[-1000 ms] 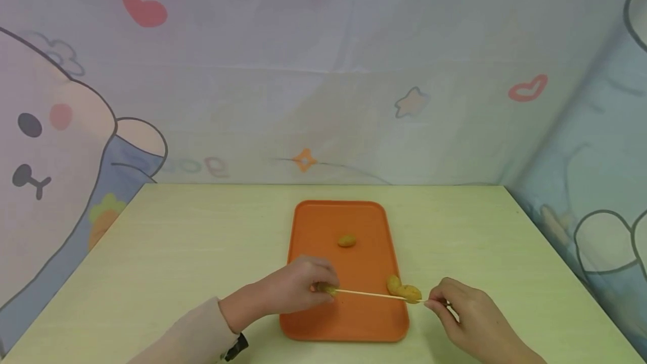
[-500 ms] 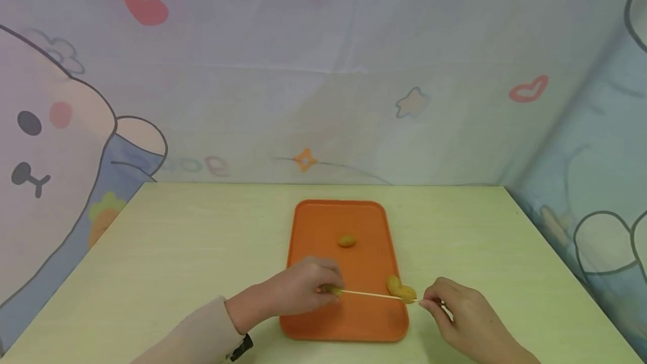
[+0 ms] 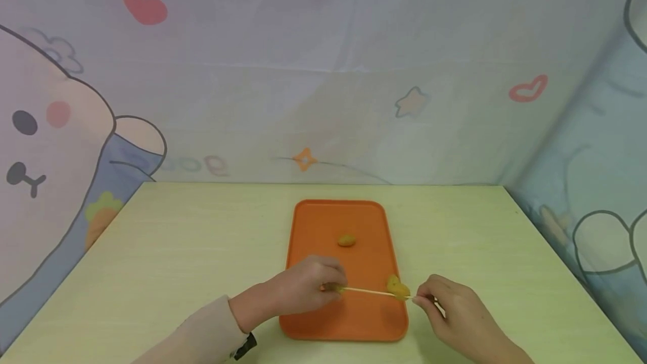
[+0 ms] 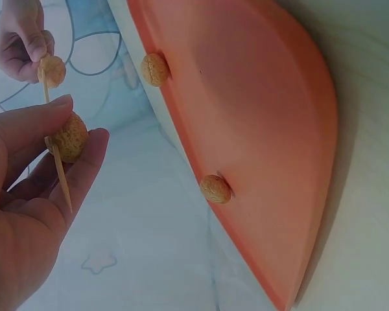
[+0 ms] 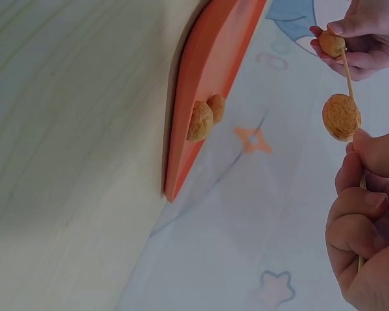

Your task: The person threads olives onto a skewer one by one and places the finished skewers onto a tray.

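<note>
A thin wooden skewer runs between both hands above the tray, piercing two golden-brown, wrinkled food balls. My left hand pinches one ball between thumb and fingers; the skewer's pointed tip sticks out past it in the left wrist view. At the other end my right hand grips the skewer, its fingers curled round the stick. The second skewered ball sits just beyond the right fingertips. An orange tray lies beneath, bearing two loose balls: one farther back, another by the right rim.
The tray stands on a pale yellow-green wood-grain table. Behind it hangs a printed cloth backdrop with cartoon shapes, reaching the table's far edge. A dark band shows at the left sleeve cuff.
My right hand has moved left with the skewer and its ball, while my left hand has shifted slightly right. The bare stretch of skewer between the two balls looks shorter.
</note>
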The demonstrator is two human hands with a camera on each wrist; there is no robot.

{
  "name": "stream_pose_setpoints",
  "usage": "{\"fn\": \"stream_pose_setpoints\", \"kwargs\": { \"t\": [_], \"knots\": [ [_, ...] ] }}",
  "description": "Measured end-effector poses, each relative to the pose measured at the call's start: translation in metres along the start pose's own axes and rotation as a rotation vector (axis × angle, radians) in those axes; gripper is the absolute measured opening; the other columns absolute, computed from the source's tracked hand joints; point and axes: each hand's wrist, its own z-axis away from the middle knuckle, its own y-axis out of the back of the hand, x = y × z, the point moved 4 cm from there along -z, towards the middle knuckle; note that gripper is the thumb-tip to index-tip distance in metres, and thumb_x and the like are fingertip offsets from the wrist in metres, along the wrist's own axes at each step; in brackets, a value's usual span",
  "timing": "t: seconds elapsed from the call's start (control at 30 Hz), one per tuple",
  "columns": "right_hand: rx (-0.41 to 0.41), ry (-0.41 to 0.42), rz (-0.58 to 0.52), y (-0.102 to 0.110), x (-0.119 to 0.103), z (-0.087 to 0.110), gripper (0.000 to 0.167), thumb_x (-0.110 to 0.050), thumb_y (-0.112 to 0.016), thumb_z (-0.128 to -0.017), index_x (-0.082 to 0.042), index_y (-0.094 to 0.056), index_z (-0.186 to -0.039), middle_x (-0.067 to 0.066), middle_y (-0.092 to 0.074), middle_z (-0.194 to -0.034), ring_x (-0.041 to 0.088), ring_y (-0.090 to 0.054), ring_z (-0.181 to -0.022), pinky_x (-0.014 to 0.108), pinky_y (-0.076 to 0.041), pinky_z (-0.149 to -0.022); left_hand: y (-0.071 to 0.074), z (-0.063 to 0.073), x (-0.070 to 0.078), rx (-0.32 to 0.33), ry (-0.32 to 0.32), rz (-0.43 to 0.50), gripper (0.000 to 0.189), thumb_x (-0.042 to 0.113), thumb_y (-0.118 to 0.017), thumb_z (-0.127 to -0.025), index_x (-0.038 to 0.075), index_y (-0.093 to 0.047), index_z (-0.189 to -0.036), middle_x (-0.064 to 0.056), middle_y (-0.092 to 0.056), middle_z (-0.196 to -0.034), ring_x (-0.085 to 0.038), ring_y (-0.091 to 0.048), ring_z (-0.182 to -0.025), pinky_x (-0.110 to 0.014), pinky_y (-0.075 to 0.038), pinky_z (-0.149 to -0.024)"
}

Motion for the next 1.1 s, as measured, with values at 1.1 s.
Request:
{"fn": "stream_pose_setpoints", "kwargs": {
  "t": [1.1],
  "knots": [
    [-0.038,-0.073,-0.016,-0.010,-0.011,-0.012,0.029,0.002,-0.079,-0.073,-0.018,-0.058,-0.077,-0.017,-0.050,-0.072,-0.007,-0.036,-0.061,0.013,-0.035,-0.051,-0.008,-0.009,0.005,0.061,-0.061,-0.081,0.010,-0.004,-0.075,-0.079,0.000,-0.074,-0.088,-0.004,-0.066,-0.087,-0.003,-0.054,-0.070,-0.006,-0.043,-0.064]
  ]
}}
